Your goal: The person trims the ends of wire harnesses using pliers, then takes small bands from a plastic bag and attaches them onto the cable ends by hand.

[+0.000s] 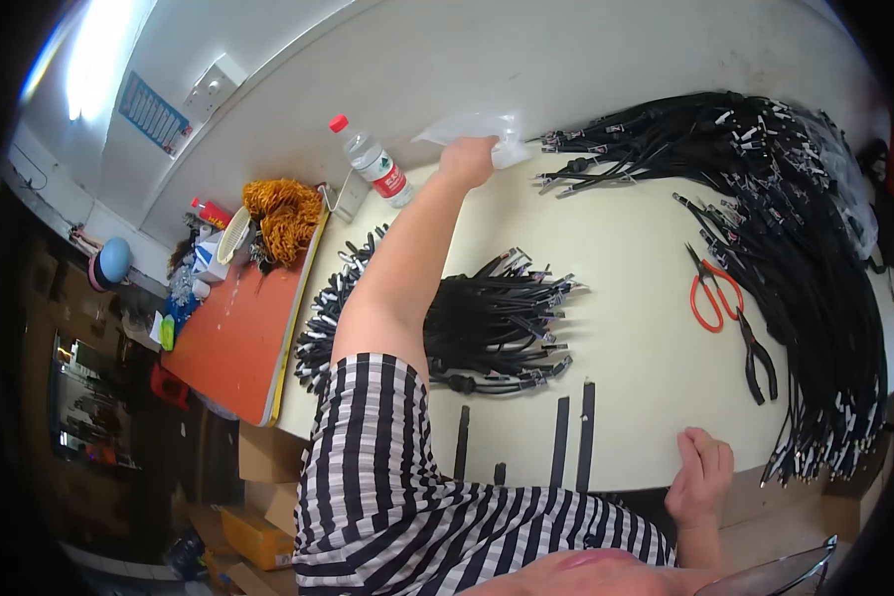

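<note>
My left hand (469, 162) reaches far across the cream table (626, 397), its fingers closed on a clear plastic bag (509, 144) beside the wall. A bundle of black cables (492, 318) lies under and beside my left forearm, which hides part of it. My right hand (701, 475) is at the near table edge with its fingers curled together; whatever they hold, if anything, is too small to make out. Red-handled scissors (715, 293) and black-handled pliers (754, 363) lie beyond it, beside a large pile of black cables (815, 268).
A water bottle (377, 167) with a red cap stands left of my left hand. Black strips (586, 432) lie near the front edge. At the left are an orange board (238, 343), an orange-brown stringy bundle (280, 214) and cardboard boxes (268, 462) below.
</note>
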Tool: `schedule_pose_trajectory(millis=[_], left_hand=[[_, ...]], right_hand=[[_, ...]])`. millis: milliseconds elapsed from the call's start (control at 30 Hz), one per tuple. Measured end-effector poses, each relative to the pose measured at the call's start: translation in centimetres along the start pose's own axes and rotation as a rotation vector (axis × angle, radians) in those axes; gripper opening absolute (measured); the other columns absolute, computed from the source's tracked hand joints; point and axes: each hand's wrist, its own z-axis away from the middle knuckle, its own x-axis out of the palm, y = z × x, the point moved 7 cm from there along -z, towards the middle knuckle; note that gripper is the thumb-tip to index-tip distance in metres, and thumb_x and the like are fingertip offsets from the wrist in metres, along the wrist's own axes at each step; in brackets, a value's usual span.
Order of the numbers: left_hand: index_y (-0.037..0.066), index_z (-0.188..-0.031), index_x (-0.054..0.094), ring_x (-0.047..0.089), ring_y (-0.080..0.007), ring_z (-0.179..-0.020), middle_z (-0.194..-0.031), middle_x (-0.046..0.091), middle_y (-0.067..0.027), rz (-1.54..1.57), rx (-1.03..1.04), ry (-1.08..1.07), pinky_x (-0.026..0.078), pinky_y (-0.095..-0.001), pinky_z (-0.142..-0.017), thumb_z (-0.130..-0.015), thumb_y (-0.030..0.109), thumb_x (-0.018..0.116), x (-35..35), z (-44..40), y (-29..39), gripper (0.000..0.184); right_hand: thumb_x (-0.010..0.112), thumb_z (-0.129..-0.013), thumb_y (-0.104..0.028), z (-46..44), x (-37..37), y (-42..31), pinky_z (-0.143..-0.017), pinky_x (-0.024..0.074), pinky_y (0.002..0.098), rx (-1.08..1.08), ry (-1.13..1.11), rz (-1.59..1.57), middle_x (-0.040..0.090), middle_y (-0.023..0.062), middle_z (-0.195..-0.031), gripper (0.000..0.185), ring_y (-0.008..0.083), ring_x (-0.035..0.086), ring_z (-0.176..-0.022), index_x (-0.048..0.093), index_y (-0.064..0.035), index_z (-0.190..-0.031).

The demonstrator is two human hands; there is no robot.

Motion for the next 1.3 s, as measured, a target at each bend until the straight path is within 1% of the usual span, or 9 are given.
schedule_pose_trajectory(millis=[133,200,233,533,700,933,1133,1200,1300], left_hand=[[0.016,-0.117,0.067,0.058,-0.0309,-0.111,-0.120,0.064,-0.0090,-0.034,0.072,0.091,0.049,-0.0431,-0.091,-0.083,0.000,0.051,-0.2,-0.8,0.6,0.040],[0.018,-0.109,0.072,0.060,-0.0311,-0.108,-0.113,0.066,-0.0095,-0.060,0.462,0.231,0.050,-0.0418,-0.089,-0.081,0.001,0.052,-1.4,-0.6,3.4,0.038],[0.018,-0.109,0.072,0.060,-0.0311,-0.108,-0.113,0.066,-0.0095,-0.057,0.467,0.227,0.050,-0.0418,-0.089,-0.081,0.001,0.052,-0.9,-0.9,3.9,0.038],[0.020,-0.097,0.075,0.065,-0.0296,-0.098,-0.101,0.070,-0.0094,-0.040,0.180,0.275,0.053,-0.0408,-0.082,-0.083,0.010,0.055,0.8,-3.1,2.0,0.027],[0.016,-0.091,0.075,0.067,-0.0329,-0.091,-0.095,0.071,-0.0122,-0.073,0.036,0.122,0.054,-0.0433,-0.078,-0.083,0.024,0.062,2.1,-4.0,1.3,0.017],[0.012,-0.093,0.073,0.066,-0.0337,-0.094,-0.097,0.070,-0.0146,0.041,-0.030,0.081,0.053,-0.0440,-0.080,-0.084,0.021,0.062,2.4,-3.7,1.2,0.017],[0.005,-0.099,0.070,0.064,-0.0362,-0.099,-0.104,0.067,-0.0179,-0.008,-0.020,0.237,0.051,-0.0445,-0.086,-0.087,0.019,0.058,2.7,-3.2,1.2,0.022],[0.005,-0.097,0.069,0.062,-0.0374,-0.103,-0.108,0.065,-0.0198,0.312,-0.121,0.257,0.049,-0.0443,-0.088,-0.087,0.017,0.057,2.8,-3.2,0.0,0.020],[0.004,-0.098,0.069,0.061,-0.0376,-0.102,-0.109,0.065,-0.0201,0.198,-0.037,0.302,0.049,-0.0445,-0.088,-0.088,0.016,0.056,2.5,-2.7,0.5,0.020]], right_hand=[[0.050,-0.070,-0.001,0.1,0.4,0.4,-0.074,0.0457,0.0432,-0.011,0.014,0.011,0.063,0.0186,-0.107,0.041,0.0359,0.057,-0.085,0.063,0.0050,-0.108],[0.049,-0.070,-0.001,0.2,0.5,0.5,-0.073,0.0457,0.0434,-0.014,0.008,0.023,0.063,0.0188,-0.106,0.041,0.0359,0.057,-0.084,0.063,0.0054,-0.108],[0.049,-0.071,-0.002,0.2,0.6,0.5,-0.073,0.0457,0.0437,-0.027,0.005,0.035,0.064,0.0190,-0.106,0.040,0.0360,0.057,-0.084,0.064,0.0057,-0.107],[0.051,-0.067,-0.008,0.2,0.7,0.7,-0.067,0.0466,0.0415,-0.029,0.034,0.073,0.066,0.0169,-0.100,0.037,0.0328,0.058,-0.079,0.068,0.0036,-0.098],[0.049,-0.068,-0.007,0.4,0.7,0.8,-0.069,0.0471,0.0425,-0.036,0.040,0.057,0.066,0.0184,-0.101,0.038,0.0349,0.059,-0.081,0.067,0.0048,-0.100],[0.048,-0.070,-0.006,0.7,0.8,0.8,-0.072,0.0480,0.0442,-0.029,0.034,0.043,0.066,0.0196,-0.101,0.038,0.0370,0.060,-0.084,0.066,0.0058,-0.101],[0.048,-0.068,-0.007,0.6,0.7,0.8,-0.072,0.0477,0.0441,-0.030,0.029,0.042,0.066,0.0191,-0.101,0.039,0.0359,0.059,-0.083,0.067,0.0052,-0.100],[0.048,-0.068,-0.007,0.6,0.8,0.9,-0.072,0.0475,0.0440,-0.036,0.040,0.044,0.066,0.0190,-0.100,0.039,0.0357,0.059,-0.082,0.067,0.0052,-0.100],[0.049,-0.068,-0.007,0.6,0.8,0.9,-0.071,0.0473,0.0439,-0.039,0.041,0.041,0.066,0.0189,-0.100,0.039,0.0356,0.058,-0.082,0.067,0.0051,-0.100]])
